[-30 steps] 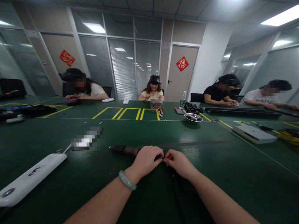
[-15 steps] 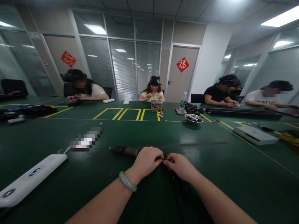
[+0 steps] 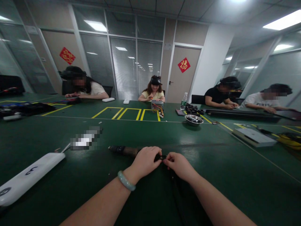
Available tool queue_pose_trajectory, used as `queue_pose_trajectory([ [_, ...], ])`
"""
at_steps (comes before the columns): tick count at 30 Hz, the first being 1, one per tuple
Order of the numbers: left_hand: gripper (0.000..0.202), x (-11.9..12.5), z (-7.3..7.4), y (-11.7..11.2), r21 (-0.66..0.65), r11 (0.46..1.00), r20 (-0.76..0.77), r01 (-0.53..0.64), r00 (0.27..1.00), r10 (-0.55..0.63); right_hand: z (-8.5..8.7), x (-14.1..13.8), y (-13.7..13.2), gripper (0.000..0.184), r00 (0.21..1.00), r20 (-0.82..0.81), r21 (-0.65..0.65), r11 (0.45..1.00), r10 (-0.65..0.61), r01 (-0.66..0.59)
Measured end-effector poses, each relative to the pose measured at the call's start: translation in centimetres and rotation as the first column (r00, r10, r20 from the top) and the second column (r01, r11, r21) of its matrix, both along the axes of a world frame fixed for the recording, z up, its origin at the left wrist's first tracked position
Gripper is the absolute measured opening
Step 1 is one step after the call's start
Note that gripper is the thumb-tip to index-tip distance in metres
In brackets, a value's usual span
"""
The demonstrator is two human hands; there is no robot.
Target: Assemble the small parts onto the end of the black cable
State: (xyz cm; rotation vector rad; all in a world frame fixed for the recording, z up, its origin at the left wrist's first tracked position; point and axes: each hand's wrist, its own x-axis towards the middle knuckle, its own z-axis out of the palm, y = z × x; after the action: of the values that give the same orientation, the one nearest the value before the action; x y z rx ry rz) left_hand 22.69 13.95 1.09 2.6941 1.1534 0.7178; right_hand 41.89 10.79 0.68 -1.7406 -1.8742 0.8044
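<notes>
A dark cylindrical tool (image 3: pixel 123 150), by its shape an electric screwdriver, lies across the green table with its narrow tip to the left. Over its rear end, my left hand (image 3: pixel 147 160) is closed, with thumb and fingers pinched at the right. My right hand (image 3: pixel 177 164) pinches at the same spot, fingertips close to those of the left. Between them shows a small dark piece with a bright speck, mostly covered by fingers. A black cord (image 3: pixel 173 185) runs from under my right hand toward me, faint against the dark tabletop.
A white power bank marked 3 (image 3: pixel 33 175) lies at left, beside a blurred-out device (image 3: pixel 86 138). Ahead stand a metal bowl (image 3: pixel 193 120) of small parts and a water bottle (image 3: pixel 184 99). A flat grey box (image 3: pixel 254 137) lies right. Several people sit across the table.
The view has shifted slightly. My fingertips stay together at the tool's rear end, and a bit more of the small dark piece between them shows.
</notes>
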Motion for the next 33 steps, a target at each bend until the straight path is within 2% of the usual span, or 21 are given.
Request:
queue_pose_trajectory([
  [9,0.004,0.0,0.07,-0.01,0.037,0.998,0.016,0.048,0.999,-0.049,0.31,-0.17,-0.13,0.016,1.0,-0.009,-0.012,1.0,0.002,-0.002],
  [15,0.006,0.06,-0.04,0.04,0.044,0.998,0.005,0.045,0.999,-0.045,0.11,0.0,-0.03,0.017,1.0,-0.002,0.007,1.0,0.002,-0.002],
  [23,0.02,0.11,0.15,-0.27,0.049,0.999,0.011,0.007,1.0,-0.008,-0.08,0.01,0.05,0.017,1.0,-0.019,-0.02,1.0,-0.002,0.001],
  [33,0.01,0.04,-0.01,-0.18,0.056,0.998,0.033,0.03,0.999,-0.032,0.05,0.27,0.08,0.019,1.0,-0.024,-0.01,1.0,0.007,-0.008],
])
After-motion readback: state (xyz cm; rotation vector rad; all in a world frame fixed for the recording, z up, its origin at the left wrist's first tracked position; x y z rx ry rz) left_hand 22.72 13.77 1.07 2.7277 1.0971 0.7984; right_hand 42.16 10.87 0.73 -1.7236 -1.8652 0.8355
